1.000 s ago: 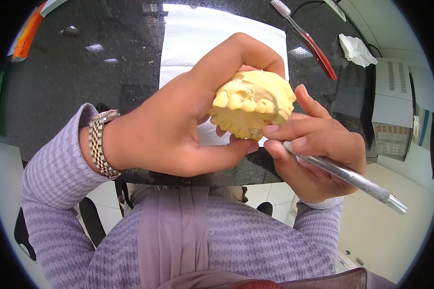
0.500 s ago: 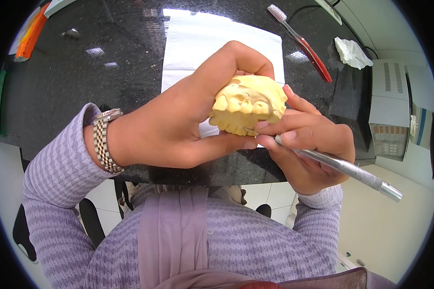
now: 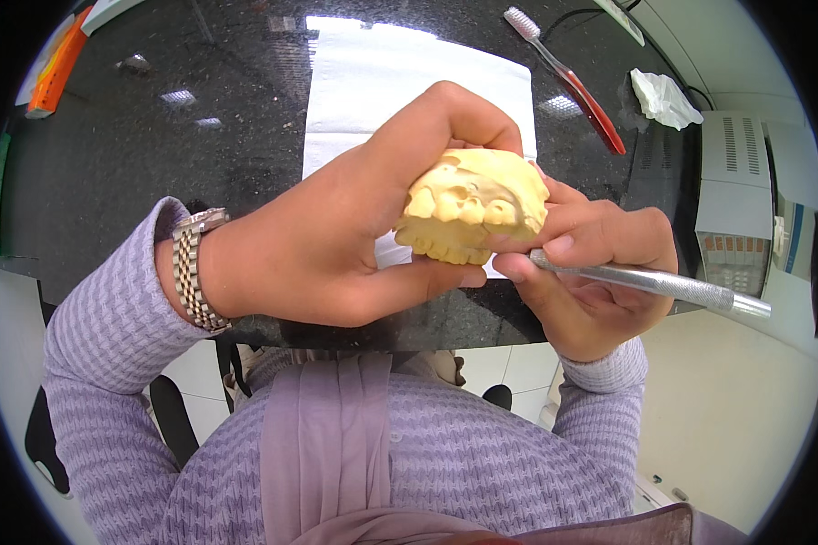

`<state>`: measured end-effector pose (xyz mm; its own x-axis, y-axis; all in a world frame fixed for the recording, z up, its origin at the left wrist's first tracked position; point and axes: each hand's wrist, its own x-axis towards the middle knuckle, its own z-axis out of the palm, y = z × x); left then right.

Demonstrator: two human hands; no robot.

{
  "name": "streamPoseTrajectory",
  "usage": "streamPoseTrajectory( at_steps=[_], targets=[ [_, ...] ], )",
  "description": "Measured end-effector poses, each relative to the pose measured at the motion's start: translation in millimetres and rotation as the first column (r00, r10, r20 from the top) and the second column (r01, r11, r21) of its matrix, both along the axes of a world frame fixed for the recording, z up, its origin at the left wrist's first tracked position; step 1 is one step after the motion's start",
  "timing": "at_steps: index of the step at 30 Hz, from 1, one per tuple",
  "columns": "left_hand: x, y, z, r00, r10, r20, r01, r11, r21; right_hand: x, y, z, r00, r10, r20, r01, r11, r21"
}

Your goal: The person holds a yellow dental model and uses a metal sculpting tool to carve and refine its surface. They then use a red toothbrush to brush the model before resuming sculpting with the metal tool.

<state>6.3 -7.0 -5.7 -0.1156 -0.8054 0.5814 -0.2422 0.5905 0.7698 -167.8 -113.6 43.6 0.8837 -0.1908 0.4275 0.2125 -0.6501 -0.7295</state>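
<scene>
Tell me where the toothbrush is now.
In the head view, the red-handled toothbrush lies on the dark counter at upper right, between the white sheet and the crumpled white tissue.

Yellow cast (image 3: 471, 202); silver tool (image 3: 654, 282), tip unclear.

The dental cast (image 3: 473, 213) is at frame centre, the hand tool (image 3: 650, 279) to its right; behind the cast, a paper sheet (image 3: 409, 82) lies on the desk (image 3: 245, 150), toothbrush (image 3: 574, 84) and tissue (image 3: 665, 100) upper right.

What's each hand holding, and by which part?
Left hand: yellow dental cast, gripped around its left side. Right hand: silver instrument, pinched near the handle's front end.
</scene>
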Motion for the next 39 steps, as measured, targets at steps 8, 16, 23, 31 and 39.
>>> streamPoseTrajectory(
  at_steps=[8,16,23,31,39],
  targets=[
    [-0.5,-0.9,-1.0,1.0,0.017,0.006,-0.017,1.0,-0.024,-0.1,5.6,0.4,0.998,-0.069,0.002,0.069,0.996,-0.062],
    [1.0,0.0,-0.5,0.999,-0.033,-0.02,0.034,0.999,0.035,-0.9,6.4,-3.7,0.997,-0.071,0.014,0.071,0.996,-0.055],
    [-0.1,0.5,-1.0,0.999,-0.042,-0.013,0.043,0.998,0.054,0.8,3.0,-1.1,1.0,-0.018,0.004,0.018,0.994,-0.11],
    [-1.4,0.2,-1.2,0.997,-0.075,-0.033,0.078,0.992,0.096,-0.7,-5.9,-1.6,0.999,0.037,-0.027,-0.038,0.998,-0.041],
    [-0.8,0.6,-1.3,0.996,-0.089,-0.027,0.091,0.988,0.124,-0.7,0.0,1.8,0.998,-0.019,-0.065,0.009,0.986,-0.164]
  ],
)
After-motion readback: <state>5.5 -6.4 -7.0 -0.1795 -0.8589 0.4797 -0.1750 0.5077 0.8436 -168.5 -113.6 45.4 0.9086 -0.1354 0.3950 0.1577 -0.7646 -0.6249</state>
